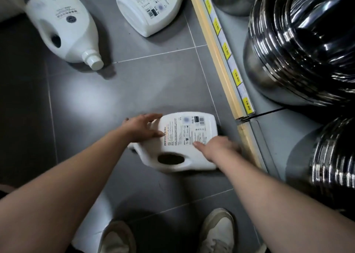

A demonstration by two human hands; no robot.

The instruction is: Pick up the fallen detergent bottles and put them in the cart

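Spread fingers (pixel 152 116) of the left hand (pixel 141 127) rest on the nearest detergent bottle (pixel 184 135), flat on the floor (pixel 134 89) beside the shelf edge (pixel 221 64); the right hand (pixel 217 147) touches its other side, grip too blurred to tell. Lifted by smooth flanks, it may slip.

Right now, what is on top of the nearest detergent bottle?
On the detergent bottle, the left hand lies at the left edge, the right hand at the right side. The label between them shows; what they cover is hidden.
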